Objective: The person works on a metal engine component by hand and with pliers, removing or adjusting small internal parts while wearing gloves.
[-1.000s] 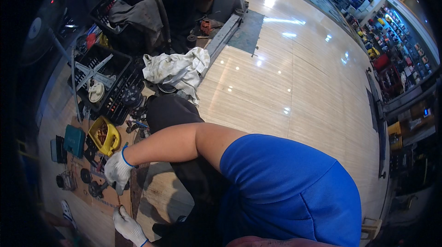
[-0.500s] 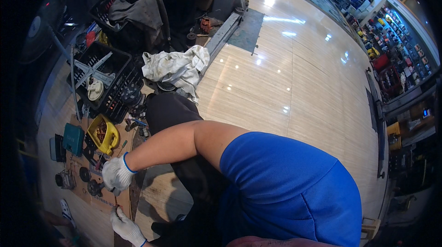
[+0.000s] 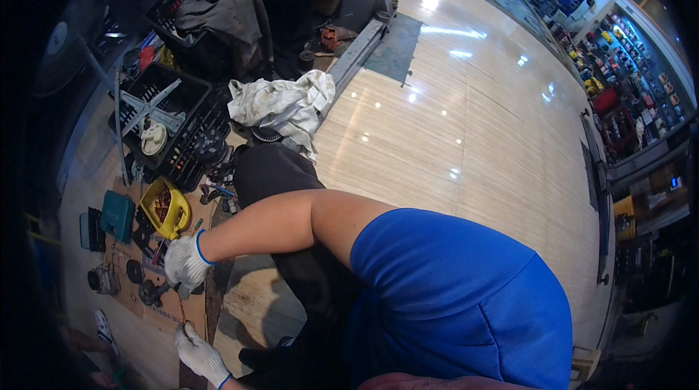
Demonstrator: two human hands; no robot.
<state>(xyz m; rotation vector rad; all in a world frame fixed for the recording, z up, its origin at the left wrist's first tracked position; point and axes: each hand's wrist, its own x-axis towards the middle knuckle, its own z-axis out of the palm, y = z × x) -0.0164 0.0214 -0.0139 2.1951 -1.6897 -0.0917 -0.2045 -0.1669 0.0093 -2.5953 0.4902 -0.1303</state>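
Note:
My right hand (image 3: pixel 188 265), in a white knit glove with a blue cuff, hangs over the cardboard with its fingers curled down and in. Just below it in the picture, my left hand (image 3: pixel 201 358), gloved alike, has thumb and fingers pinched together, pointing up toward the right. A small gap separates the two hands; whatever they hold is too small or hidden to make out. Beside the right hand lie a dark round metal part (image 3: pixel 149 292) and a black ring-shaped part (image 3: pixel 135 271). A yellow cut-open jug (image 3: pixel 175 224) with small brownish pieces stands above it.
Cardboard (image 3: pixel 191 310) covers the floor here. Around it are a teal case (image 3: pixel 116 216), a metal part with a black end (image 3: pixel 106 279), black crates (image 3: pixel 191 144) and a white cloth (image 3: pixel 280 102). Another person's foot in a light shoe (image 3: pixel 104 326) is at the lower left.
My right hand has turned slightly and its fingers have shifted a little up and right. The left hand stays nearly in place. The whole view has moved slightly.

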